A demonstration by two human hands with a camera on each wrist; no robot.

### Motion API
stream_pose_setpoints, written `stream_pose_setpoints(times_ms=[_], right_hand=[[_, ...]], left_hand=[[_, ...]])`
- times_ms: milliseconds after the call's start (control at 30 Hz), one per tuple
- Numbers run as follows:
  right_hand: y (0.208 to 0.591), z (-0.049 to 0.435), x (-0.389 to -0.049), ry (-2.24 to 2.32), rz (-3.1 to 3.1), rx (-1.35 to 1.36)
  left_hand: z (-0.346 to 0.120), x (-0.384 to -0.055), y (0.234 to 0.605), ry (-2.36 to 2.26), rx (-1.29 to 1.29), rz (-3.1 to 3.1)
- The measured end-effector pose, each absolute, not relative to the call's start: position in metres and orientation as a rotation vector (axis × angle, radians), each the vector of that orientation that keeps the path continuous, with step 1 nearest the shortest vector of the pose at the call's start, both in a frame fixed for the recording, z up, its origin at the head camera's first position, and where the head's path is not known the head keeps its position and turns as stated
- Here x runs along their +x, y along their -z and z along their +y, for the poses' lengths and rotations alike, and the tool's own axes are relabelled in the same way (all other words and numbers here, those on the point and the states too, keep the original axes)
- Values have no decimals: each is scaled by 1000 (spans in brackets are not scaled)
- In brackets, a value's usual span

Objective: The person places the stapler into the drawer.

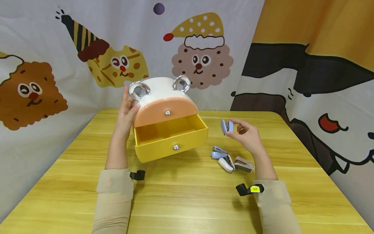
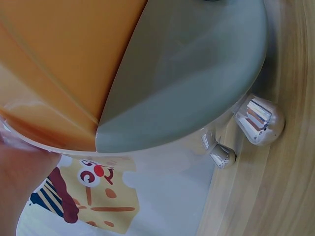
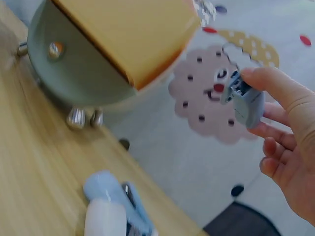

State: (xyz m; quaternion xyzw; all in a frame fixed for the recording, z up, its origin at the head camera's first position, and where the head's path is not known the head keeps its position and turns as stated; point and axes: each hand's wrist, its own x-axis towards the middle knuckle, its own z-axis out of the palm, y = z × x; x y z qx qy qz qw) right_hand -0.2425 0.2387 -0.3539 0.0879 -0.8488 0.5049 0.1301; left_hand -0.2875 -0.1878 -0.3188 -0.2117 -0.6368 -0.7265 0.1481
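A white, round-topped drawer box (image 1: pixel 159 85) with shiny ears stands on the table. Its yellow drawer (image 1: pixel 163 152) is pulled out, and the part seen in the head view holds nothing. My left hand (image 1: pixel 126 112) rests against the box's left side, fingers extended and partly hidden behind it. To the right of the box, my right hand (image 1: pixel 248 135) pinches a small light-blue stapler (image 3: pixel 249 105) above the table, between thumb and fingers. Below that hand lie another blue stapler (image 1: pixel 217 153), a white stapler (image 1: pixel 225 164) and a grey-brown stapler (image 1: pixel 244 164), close together.
The box has an orange top drawer (image 1: pixel 166 112) that is closed and a grey-green lower drawer (image 2: pixel 182 88). Silver feet (image 2: pixel 259 120) support it on the wooden table (image 1: pixel 175 201). A cartoon-print cloth (image 1: pixel 201 97) hangs behind the table.
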Motion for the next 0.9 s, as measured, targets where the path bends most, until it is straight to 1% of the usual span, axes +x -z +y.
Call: stream_pose_setpoints(times_ms=[433, 700, 900], right_hand=[[316, 200, -226, -1455, -2291, 247], [308, 173, -219, -1483, -2212, 279], [309, 151, -221, -1520, -2146, 312]], left_hand=[[-188, -288, 319, 2076, -584, -1856], [-187, -287, 318, 2068, -577, -1849], [-187, -287, 318, 2072, -556, -1867]])
